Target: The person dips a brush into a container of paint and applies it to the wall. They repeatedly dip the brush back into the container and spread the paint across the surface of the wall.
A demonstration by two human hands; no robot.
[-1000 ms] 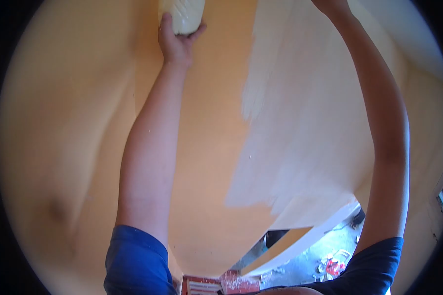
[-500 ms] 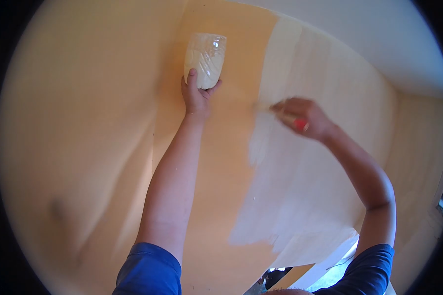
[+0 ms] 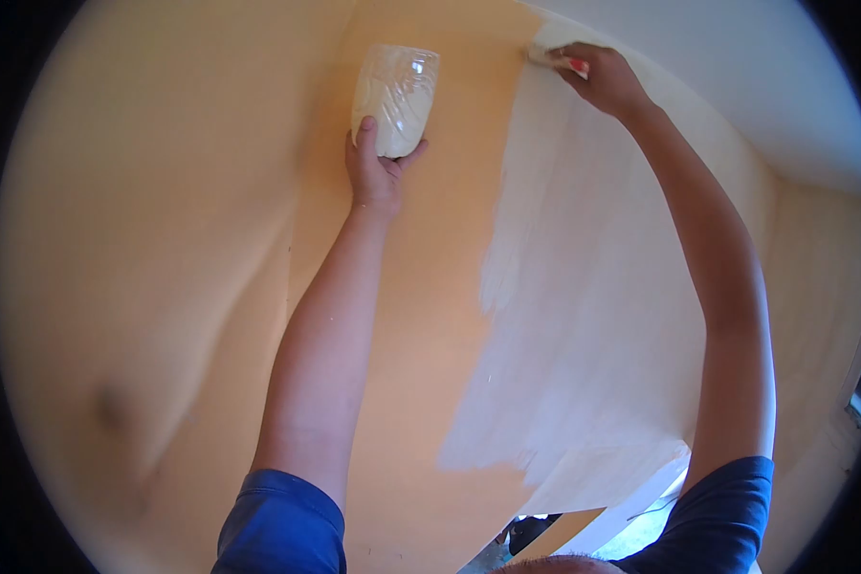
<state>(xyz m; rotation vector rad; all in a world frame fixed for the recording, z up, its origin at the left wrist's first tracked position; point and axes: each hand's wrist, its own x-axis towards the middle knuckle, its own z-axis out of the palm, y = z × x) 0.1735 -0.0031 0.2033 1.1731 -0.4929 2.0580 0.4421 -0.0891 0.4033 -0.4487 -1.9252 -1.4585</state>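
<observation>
My left hand [image 3: 377,172] grips a clear plastic container [image 3: 395,100] from below, thumb on its near side. Creamy white paint shows through the ribbed wall of the container. High up on the right, my right hand [image 3: 603,78] is closed around a paintbrush [image 3: 551,59] with a red mark on its handle. The bristle end is at the wall just under the ceiling, by the border between orange paint and the pale coat; fingers partly hide the brush. A pale painted area [image 3: 584,249] spreads below that hand, and orange wall [image 3: 430,316] lies to its left.
The white ceiling [image 3: 746,77] slopes across the upper right. A wall corner runs down left of my left arm. At the bottom, a bright opening [image 3: 646,526] shows beneath the wall, with dark objects beside it.
My right hand has risen with the paintbrush from mid-wall to just below the ceiling. My left hand and the container have shifted slightly up and left.
</observation>
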